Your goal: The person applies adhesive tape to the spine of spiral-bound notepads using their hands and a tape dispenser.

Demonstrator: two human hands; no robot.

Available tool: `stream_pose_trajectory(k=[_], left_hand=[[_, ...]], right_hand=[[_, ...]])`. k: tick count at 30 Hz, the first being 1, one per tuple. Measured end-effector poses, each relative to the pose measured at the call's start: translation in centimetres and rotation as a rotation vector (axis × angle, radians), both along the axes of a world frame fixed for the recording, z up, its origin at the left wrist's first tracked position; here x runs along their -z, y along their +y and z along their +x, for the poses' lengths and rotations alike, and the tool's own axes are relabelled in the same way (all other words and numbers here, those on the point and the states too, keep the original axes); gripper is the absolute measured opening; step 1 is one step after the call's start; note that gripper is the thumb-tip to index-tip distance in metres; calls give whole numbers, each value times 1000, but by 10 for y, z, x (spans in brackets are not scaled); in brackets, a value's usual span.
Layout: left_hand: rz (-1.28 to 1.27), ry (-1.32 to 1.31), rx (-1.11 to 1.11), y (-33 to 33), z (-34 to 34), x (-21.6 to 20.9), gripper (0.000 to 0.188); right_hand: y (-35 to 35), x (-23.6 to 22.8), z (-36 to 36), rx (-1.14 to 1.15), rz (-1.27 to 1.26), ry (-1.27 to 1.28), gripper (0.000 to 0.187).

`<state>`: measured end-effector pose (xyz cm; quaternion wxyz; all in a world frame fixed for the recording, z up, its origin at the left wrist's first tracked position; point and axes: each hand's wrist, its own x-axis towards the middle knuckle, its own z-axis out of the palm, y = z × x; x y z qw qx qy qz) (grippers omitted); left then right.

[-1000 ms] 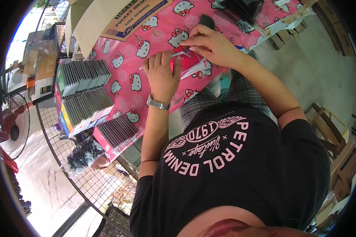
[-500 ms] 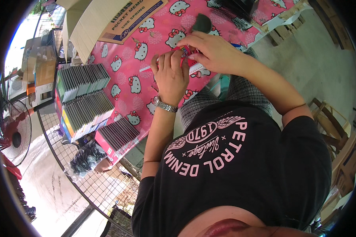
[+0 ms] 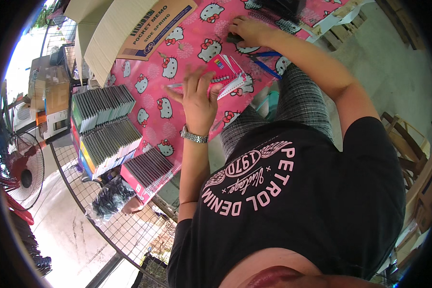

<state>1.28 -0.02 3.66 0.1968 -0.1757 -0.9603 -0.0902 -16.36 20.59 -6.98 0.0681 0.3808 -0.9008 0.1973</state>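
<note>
Pink tabletop (image 3: 151,98) is carrying a red spiral notebook (image 3: 225,72) near its front edge, presumably for easy reach. Beside it, the left hand (image 3: 198,102) is holding fingers spread; the right hand (image 3: 251,31) is covering a dark piece (image 3: 234,38), whether pinching I cannot tell.

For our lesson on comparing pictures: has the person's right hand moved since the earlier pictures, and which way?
Yes: judged against the pink tablecloth, the right hand moved away from the red notebook, toward the picture's top, to the dark object.
</note>
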Motion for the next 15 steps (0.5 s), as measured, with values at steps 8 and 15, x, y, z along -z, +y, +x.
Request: stream_pose_trajectory(k=[8, 15], left_hand=[[112, -48, -86, -11, -3, 9, 38], [181, -40, -112, -9, -5, 12, 40]], right_hand=[[-16, -106, 34, -533, -187, -1045, 53], [-10, -110, 38, -418, -232, -775, 40]])
